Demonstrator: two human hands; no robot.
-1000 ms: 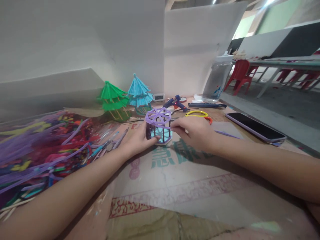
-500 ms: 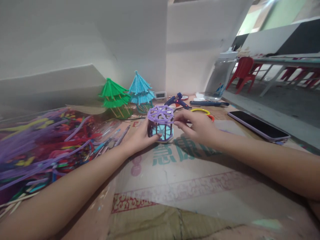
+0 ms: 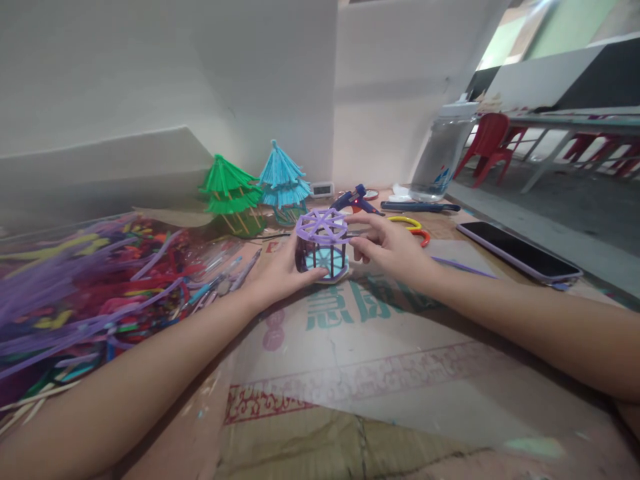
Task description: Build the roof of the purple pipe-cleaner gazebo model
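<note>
A small eight-sided pavilion model (image 3: 323,227) stands upright on the cardboard, with a purple pipe-cleaner frame on top, dark posts and a light blue base. My left hand (image 3: 285,273) wraps its left side, the thumb lying along the front near the base and the other fingers hidden behind. At the right of the top ring, my right hand (image 3: 387,247) has its index finger over the rim and its thumb just below, touching the purple edge. Behind stand a green tiered model (image 3: 230,187) and a blue tiered model (image 3: 283,177).
A heap of colourful pipe cleaners (image 3: 100,293) covers the left side. Behind my right hand lie a glue gun (image 3: 356,199), scissors (image 3: 420,237) and a dark blue tool (image 3: 420,207). A phone (image 3: 520,253) and a large water bottle (image 3: 443,153) are at the right.
My right index finger has lifted from its pinch and now reaches over the top rim. A purple strip on the table beyond my right wrist shows more. My left hand keeps its hold.
</note>
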